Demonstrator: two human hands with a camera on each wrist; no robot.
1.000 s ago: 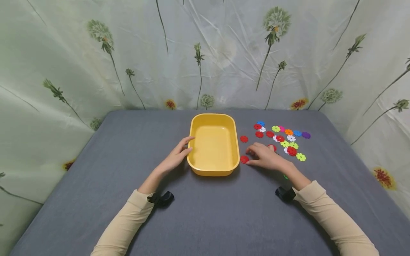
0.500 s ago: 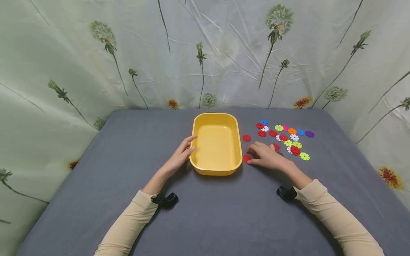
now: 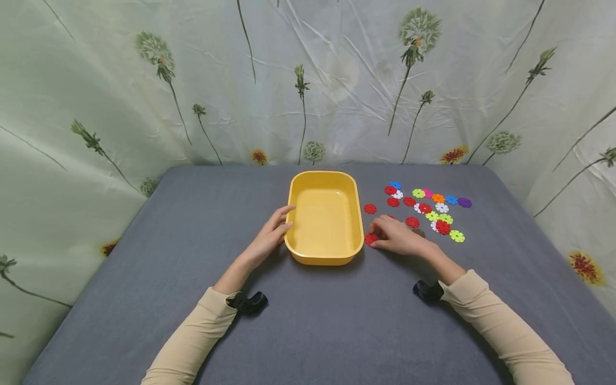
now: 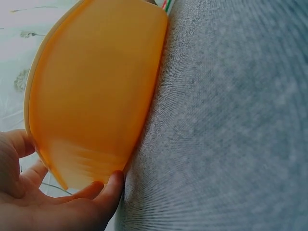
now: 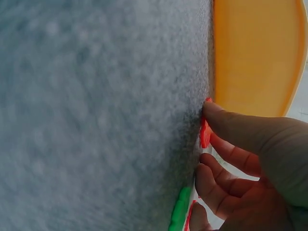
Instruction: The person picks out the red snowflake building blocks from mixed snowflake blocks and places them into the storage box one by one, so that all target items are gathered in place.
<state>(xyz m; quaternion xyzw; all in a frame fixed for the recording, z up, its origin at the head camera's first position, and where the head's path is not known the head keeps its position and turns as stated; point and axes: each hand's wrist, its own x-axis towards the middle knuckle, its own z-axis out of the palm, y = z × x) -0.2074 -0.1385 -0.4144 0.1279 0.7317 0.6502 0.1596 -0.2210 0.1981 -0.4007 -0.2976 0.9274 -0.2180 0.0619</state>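
Observation:
A yellow plastic tray (image 3: 321,260) stands on the cloth-covered table. My left hand (image 3: 266,238) holds its left side; in the left wrist view the thumb and a finger meet the rim while other fingertips touch the wall low down. To the right of the tray, my right hand (image 3: 397,237) is bent over a red snowflake disc (image 3: 370,239). Seen from the right wrist, the thumb lies on this red disc (image 5: 206,132) with the index finger behind it, pinching it close to the cloth. The remaining fingers are curled beside it.
Several flower-shaped discs in red, white, blue, orange and lime lie right of the tray, including a purple one (image 3: 464,202). A brown disc (image 3: 419,232) shows behind the right hand. A green disc (image 5: 180,210) lies under that hand. A flowered curtain (image 3: 337,80) hangs behind the table.
The right hand stays at the same red disc, its fingers a little more drawn in, so more of the discs behind it shows. The left hand keeps its place on the tray.

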